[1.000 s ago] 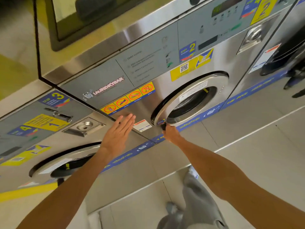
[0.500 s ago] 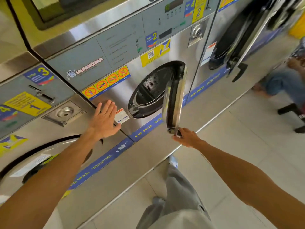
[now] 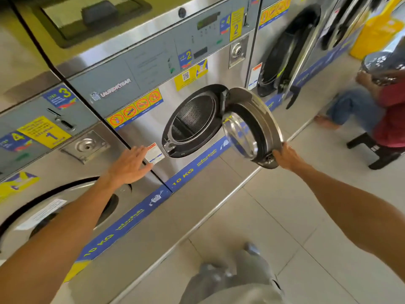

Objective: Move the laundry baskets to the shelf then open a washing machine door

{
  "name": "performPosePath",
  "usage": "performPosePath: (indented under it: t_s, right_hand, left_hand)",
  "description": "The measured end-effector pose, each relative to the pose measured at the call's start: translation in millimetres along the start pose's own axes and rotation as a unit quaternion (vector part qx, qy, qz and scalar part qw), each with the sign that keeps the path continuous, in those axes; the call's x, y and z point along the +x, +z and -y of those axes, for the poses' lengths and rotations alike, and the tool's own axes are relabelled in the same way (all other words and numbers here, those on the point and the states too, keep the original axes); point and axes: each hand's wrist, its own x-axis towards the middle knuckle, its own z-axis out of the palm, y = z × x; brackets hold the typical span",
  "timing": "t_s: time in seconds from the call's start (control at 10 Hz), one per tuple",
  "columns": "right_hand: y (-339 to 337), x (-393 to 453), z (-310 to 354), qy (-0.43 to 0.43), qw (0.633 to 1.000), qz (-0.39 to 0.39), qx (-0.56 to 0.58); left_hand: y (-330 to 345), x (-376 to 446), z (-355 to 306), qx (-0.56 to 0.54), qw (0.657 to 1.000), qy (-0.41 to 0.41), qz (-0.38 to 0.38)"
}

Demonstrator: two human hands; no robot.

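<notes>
A steel washing machine stands in the middle of a row. Its round glass door is swung wide open to the right, hinged at the right of the drum opening, and the perforated drum shows inside. My right hand grips the door's lower outer rim. My left hand lies flat, fingers spread, on the steel front panel to the left of the opening. No laundry basket is in view.
Another washer with a closed door is at the left. The washer at the right has its door open. A seated person on a black stool is at the far right. A yellow bin stands beyond.
The door was closed a second ago with my right hand at its handle. It swung out to edge-on, and now stands wide open to the right. My left hand stayed on the panel.
</notes>
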Motion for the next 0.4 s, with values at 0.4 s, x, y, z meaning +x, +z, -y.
performPosePath:
  t_s: [0.4]
  right_hand:
    - [-27.2,20.5,-15.0,-0.036,0.998,-0.017,-0.049]
  left_hand:
    - [14.0,-40.6,-89.9,-0.064,0.993,-0.093,0.022]
